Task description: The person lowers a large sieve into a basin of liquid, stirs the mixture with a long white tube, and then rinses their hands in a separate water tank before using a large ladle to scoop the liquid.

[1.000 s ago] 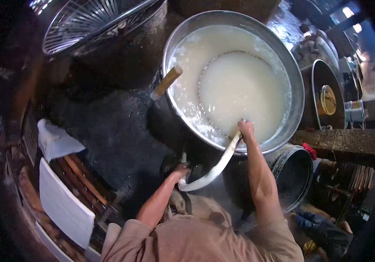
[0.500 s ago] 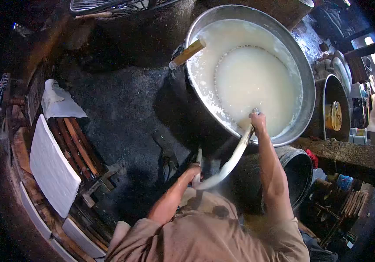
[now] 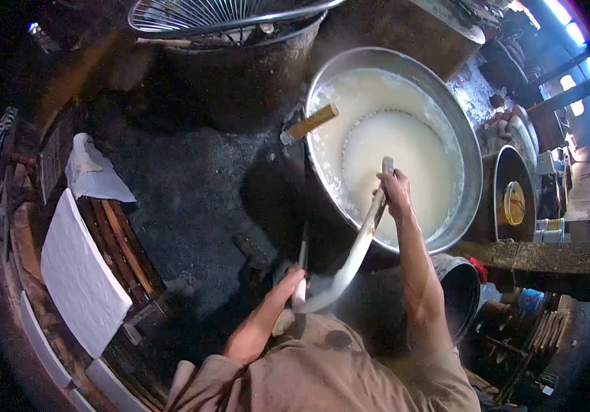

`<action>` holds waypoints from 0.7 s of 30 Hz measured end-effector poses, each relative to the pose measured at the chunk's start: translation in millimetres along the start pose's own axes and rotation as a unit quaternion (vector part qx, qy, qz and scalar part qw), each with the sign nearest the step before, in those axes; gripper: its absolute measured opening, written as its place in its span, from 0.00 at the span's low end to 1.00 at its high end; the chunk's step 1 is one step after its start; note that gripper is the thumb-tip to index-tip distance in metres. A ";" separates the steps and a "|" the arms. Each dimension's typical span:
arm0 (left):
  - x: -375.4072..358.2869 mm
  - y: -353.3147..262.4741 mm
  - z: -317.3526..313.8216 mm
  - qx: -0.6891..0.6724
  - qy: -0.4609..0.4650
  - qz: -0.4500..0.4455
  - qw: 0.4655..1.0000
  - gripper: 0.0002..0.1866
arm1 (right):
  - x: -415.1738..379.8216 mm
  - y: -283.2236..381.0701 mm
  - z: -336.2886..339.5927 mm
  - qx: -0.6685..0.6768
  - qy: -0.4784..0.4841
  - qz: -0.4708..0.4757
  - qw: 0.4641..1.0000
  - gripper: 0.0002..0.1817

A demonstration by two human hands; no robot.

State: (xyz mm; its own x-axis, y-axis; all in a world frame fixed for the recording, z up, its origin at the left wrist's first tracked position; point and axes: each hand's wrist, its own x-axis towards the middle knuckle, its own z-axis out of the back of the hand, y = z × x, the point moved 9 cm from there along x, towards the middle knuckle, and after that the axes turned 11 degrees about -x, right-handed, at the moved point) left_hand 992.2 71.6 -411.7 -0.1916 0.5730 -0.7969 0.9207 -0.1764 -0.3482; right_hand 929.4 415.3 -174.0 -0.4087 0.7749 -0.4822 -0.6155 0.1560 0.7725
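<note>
My right hand (image 3: pixel 396 193), fingers wrapped round, grips a whitish bent hose (image 3: pixel 351 266) near its upper end, over a wide metal vat (image 3: pixel 472 199). The hose's end sticks out past my fingers, above cloudy, milky liquid (image 3: pixel 405 151). From there the hose curves down towards my body and turns back up. Lower down, beside the vat's outer wall, my left hand (image 3: pixel 293 280) is closed round the other arm of the hose. A round beaded rim (image 3: pixel 346 137) shows in the liquid, its lower part hidden.
A wooden handle (image 3: pixel 314 123) juts over the vat's left rim. White slabs (image 3: pixel 82 271) and a white cloth (image 3: pixel 97 172) lie on wooden slats at left. A wire basket (image 3: pixel 219 14) rests at the top. To the right stand a dark barrel (image 3: pixel 461 295) and a drum (image 3: pixel 518 199) holding a yellow container.
The view has tilted, so the vat sits lower and more of the wire basket shows. More of the hose's end now protrudes beyond my right hand. Both hands keep hold of it.
</note>
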 end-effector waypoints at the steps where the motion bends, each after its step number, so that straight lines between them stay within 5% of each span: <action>1: -16.4 -28.6 -7.3 0.020 -0.038 0.022 0.999 0.15 | -5.2 31.4 -13.5 0.018 0.016 0.031 0.999 0.26; 4: -31.9 -78.9 2.3 0.018 -0.066 0.011 0.998 0.17 | -34.0 109.7 -50.6 0.046 0.035 0.095 0.994 0.34; 7: -56.9 -146.7 19.1 -0.049 -0.104 -0.058 0.992 0.32 | -56.1 173.6 -95.2 0.069 0.052 0.163 0.983 0.40; 10: -44.1 -160.1 42.1 -0.077 -0.083 -0.090 0.990 0.32 | -59.8 188.4 -137.2 0.106 0.124 0.224 0.961 0.27; 12: -56.2 -193.1 86.0 -0.104 -0.059 -0.138 0.983 0.21 | -77.7 222.3 -201.9 0.035 0.103 0.274 0.956 0.20; 14: -57.5 -215.5 128.9 -0.205 -0.079 -0.131 0.967 0.20 | -107.5 249.4 -275.2 0.075 0.176 0.219 0.957 0.23; 16: -136.2 -245.2 122.9 -0.265 -0.082 -0.163 0.947 0.18 | -121.1 241.5 -337.7 0.003 0.255 0.227 0.940 0.26; 18: -200.4 -286.1 128.3 -0.299 -0.059 -0.276 0.911 0.18 | -185.9 256.4 -381.3 -0.007 0.344 0.170 0.923 0.25; 20: -176.9 -296.7 175.8 -0.306 0.005 -0.318 0.897 0.20 | -182.0 268.8 -440.5 -0.044 0.347 0.338 0.874 0.30; 21: -174.9 -315.9 189.2 -0.311 0.047 -0.361 0.878 0.21 | -196.5 287.4 -453.6 -0.037 0.363 0.345 0.865 0.31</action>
State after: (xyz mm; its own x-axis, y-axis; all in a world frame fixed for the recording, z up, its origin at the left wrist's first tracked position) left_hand 670.6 -124.4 -255.8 -0.8000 0.4241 -0.4245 0.5834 0.7152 -0.3848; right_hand 527.1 30.1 -44.7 -0.9947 0.0751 -0.0698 -0.0866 -0.2509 0.9641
